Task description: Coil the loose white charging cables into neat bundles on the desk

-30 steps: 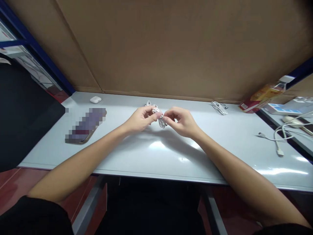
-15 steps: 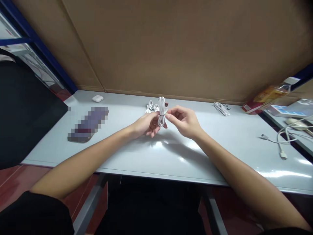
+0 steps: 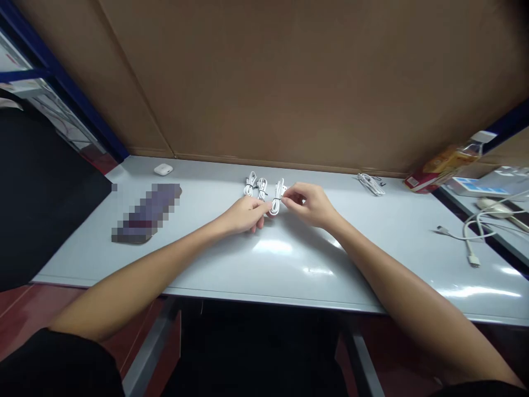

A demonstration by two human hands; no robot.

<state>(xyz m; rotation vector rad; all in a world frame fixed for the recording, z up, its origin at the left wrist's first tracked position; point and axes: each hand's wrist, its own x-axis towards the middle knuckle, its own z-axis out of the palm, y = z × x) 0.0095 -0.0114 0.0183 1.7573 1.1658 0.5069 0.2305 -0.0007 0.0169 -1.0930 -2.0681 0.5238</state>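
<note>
A white charging cable (image 3: 276, 202), coiled into a narrow bundle with a dark tie round its middle, is held just above or against the table between both hands. My left hand (image 3: 247, 214) grips its lower left side, thumb on top and fingers partly hidden beneath. From the right, my right hand (image 3: 308, 204) pinches at the bundle's side by the tie; its exact contact is too small to make out. Just left of the held cable lie two similar tied bundles, a nearer white cable bundle (image 3: 262, 186) and a farther white cable bundle (image 3: 249, 185).
Behind the grey table (image 3: 231, 275) stands a brown cardboard panel (image 3: 289, 82). A blurred-out phone-like object (image 3: 147, 214) and white earbud case (image 3: 163, 169) lie left. To the right are another white cable (image 3: 371, 184), a tilted bottle (image 3: 448, 165) and loose cables (image 3: 467, 237).
The cable bundle has come down from upright in front of me to low at the table, beside the other two bundles. Both hands have lowered with it.
</note>
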